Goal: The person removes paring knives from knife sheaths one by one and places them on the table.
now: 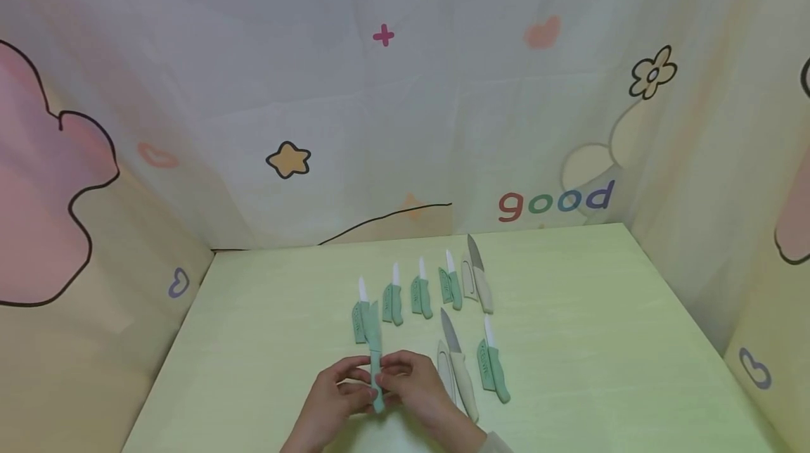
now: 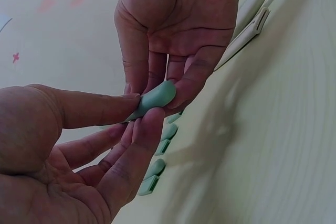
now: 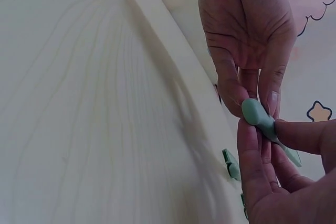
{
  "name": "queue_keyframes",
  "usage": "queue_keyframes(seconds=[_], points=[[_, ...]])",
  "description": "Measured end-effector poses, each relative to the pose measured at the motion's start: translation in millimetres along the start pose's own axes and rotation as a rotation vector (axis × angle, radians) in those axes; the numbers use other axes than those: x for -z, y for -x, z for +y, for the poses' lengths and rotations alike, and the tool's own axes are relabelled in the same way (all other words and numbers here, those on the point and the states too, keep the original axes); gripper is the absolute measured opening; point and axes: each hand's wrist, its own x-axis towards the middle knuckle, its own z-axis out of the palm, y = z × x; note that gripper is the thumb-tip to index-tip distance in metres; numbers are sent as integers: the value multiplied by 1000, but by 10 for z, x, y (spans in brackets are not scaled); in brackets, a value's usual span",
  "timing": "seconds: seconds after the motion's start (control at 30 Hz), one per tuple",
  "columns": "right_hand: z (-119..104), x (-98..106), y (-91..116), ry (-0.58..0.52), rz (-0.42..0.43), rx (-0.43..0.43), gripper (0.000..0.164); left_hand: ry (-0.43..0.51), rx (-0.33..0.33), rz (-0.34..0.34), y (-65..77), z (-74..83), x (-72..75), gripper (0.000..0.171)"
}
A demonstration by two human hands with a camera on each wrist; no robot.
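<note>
Between both hands, in the head view, is a green paring knife with its green sheath over the blade, handle end toward the person. My left hand pinches the handle from the left, thumb and fingertips on it. From the other side my right hand pinches the same handle. Both wrist views show the rounded handle end poking out between the fingertips. Just beyond the held knife lies another green knife, its white blade bare and its sheath beside it; the held knife partly covers it.
Several green knives with bare white blades lie beyond and right, such as this one and this nearer one, sheaths alongside. Two beige knives, one far and one near the right hand, have bare grey blades. Patterned cloth walls the table.
</note>
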Motion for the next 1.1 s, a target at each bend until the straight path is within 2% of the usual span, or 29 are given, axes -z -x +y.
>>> queue_keyframes(seconds=[0.57, 1.1], points=[[-59, 193, 154, 58, 51, 6, 28, -10, -16, -73, -82, -4, -220, 51], [-123, 392, 261, 62, 89, 8, 32, -65, -30, -78, -130, 72, -460, 46]])
